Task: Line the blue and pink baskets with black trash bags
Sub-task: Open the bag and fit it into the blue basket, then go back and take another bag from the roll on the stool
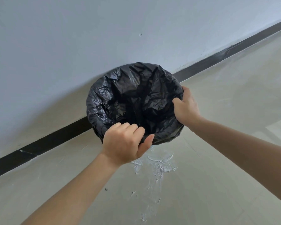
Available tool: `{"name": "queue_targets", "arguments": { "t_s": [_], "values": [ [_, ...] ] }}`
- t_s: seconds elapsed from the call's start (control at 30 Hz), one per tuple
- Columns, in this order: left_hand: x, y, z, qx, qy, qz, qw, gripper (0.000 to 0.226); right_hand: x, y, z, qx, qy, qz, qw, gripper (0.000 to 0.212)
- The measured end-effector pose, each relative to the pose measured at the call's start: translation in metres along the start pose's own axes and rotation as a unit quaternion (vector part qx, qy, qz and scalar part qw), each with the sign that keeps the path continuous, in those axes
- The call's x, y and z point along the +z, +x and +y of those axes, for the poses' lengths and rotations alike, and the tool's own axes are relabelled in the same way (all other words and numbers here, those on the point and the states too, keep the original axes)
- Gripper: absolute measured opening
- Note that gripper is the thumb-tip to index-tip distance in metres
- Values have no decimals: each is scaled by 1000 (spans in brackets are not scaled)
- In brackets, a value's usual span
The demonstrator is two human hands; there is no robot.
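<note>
A round basket stands near the wall, fully wrapped by a crinkled black trash bag [133,98] folded over its rim, so the basket's colour is hidden. My left hand [125,143] grips the bagged rim at the near side, fingers curled inside, thumb outside. My right hand [186,106] grips the rim at the right side, thumb inside and fingers around the outer edge. The bag sags into the basket's middle. No second basket is in view.
A pale wall [71,46] rises behind the basket, with a black skirting strip [217,60] along its foot. The floor [217,159] is beige, with white plaster smears [159,164] just in front of the basket.
</note>
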State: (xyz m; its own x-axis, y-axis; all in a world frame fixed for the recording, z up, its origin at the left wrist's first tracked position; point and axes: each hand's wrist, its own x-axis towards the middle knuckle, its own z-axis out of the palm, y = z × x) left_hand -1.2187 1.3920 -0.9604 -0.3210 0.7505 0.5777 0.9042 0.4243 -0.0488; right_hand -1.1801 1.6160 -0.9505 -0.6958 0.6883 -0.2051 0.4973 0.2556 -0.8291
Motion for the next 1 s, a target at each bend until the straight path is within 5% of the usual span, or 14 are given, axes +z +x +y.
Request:
{"name": "queue_targets", "arguments": {
  "t_s": [0.4,0.47,0.6,0.8,1.0],
  "values": [
    [7,0,-7,-10,-26,2,1000,42,4,-3,6,-1,-35,35,999,57],
    [0,2,-5,-19,-31,-60,998,43,2,-6,-3,-9,-110,39,993,58],
    [-44,17,-2,-27,16,-314,949,69,-21,-25,-41,-65,-280,14,958,68],
    [-177,108,-49,-34,79,-271,959,79,-120,-53,-166,-247,-388,27,888,73],
    [-387,283,-99,-75,171,-217,958,79,-252,-92,-390,-408,-444,37,797,73]
  ]
}}
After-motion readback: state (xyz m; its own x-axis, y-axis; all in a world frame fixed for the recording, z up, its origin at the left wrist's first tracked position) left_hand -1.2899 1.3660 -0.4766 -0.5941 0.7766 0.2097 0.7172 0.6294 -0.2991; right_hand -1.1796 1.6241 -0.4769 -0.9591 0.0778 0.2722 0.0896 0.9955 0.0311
